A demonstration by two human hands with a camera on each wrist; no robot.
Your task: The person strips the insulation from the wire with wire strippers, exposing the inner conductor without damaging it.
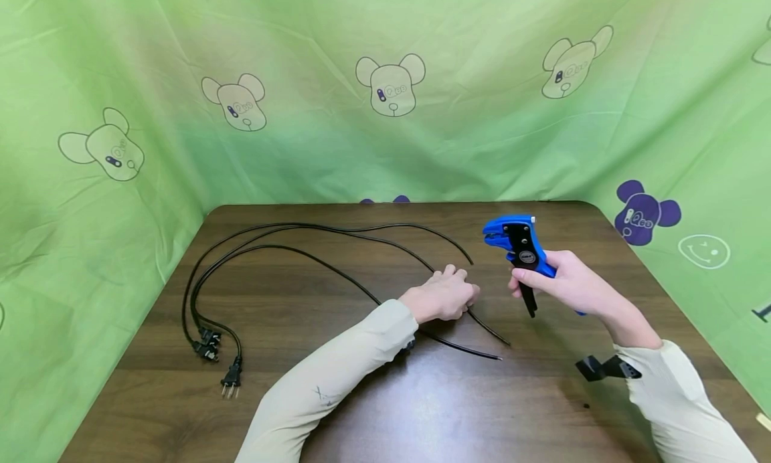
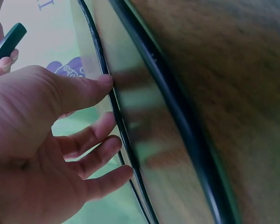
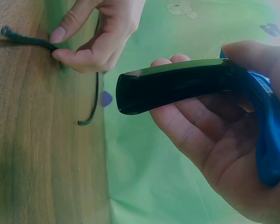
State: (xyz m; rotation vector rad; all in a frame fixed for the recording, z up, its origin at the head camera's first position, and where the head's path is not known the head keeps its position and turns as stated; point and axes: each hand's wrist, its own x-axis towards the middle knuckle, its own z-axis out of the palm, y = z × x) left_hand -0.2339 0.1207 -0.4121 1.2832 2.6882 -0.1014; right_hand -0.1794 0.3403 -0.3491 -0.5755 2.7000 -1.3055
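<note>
Curtain [image 1: 313,162]: green, printed with outlined animal heads; lettering on these appears to read "Qee".
Purple head [image 1: 638,212]: right side of the curtain, similar lettering; winking smiley [image 1: 703,251] just beside it.
Badge [image 1: 527,257]: round, silver, on the wire stripper [image 1: 519,234]; text too small to read.
Blue handle [image 3: 270,149]: pale characters visible from the right wrist, illegible.
Left sleeve [image 1: 337,369]: dark pen-like strokes, one resembling an X.
Table [image 1: 150,356]: wood-grain top; far corners rounded, far edge against the curtain, side edges widening toward the viewer.
Right hand [image 1: 581,286]: grips the wire stripper by its handles over the right part of the table, nose pointing left, apart from all cables.
Left hand [image 1: 442,294]: thumb and forefinger pinch the middle cable [image 1: 490,329] a short way from its end; remaining fingers loosely bent.
Upper cable [image 1: 442,237]: runs near the far edge; its tip lies between the left hand and the stripper.
Lower cable [image 1: 464,348]: passes beneath the left forearm, tip near that of the middle cable.
Plugs [image 1: 207,344]: far ends of the cables, left side, well apart from both hands.
Room: wood surface stretches from the cable tips toward the viewer, between the two forearms; a gap separates left hand and stripper.
</note>
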